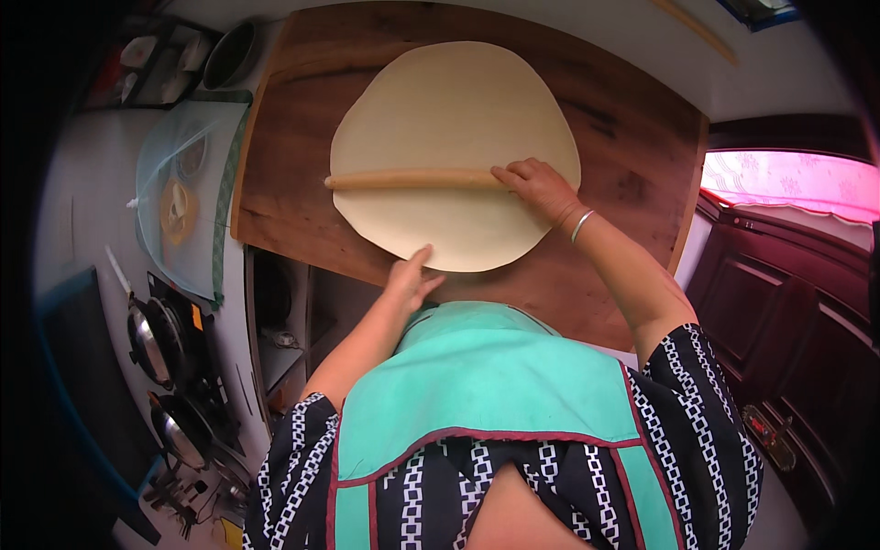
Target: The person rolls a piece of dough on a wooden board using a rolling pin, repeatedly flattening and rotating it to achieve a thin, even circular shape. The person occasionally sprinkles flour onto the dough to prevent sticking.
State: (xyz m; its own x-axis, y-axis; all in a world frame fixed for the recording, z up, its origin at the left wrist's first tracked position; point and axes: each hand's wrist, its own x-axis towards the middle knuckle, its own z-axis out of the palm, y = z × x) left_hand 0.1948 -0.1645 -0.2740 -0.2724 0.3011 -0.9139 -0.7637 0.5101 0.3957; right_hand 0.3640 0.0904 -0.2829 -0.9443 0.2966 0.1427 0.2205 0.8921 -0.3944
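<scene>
A large, thin round sheet of dough lies spread over the wooden board. Across it, from left to right, rests a long pale wooden rolling pin. My right hand grips the pin's right end, with its fingers curled round it; that tip is covered by the hand. At the dough's near edge, left of the middle, is my left hand. Its thumb points forward onto the rim of the sheet and stands apart from the other fingers, which are partly out of sight.
On the left, a mesh food cover stands over dishes beside the board. Pans sit on a stove nearer me. A dark pan is at the far left. To the right is a dark red door below a pink curtain.
</scene>
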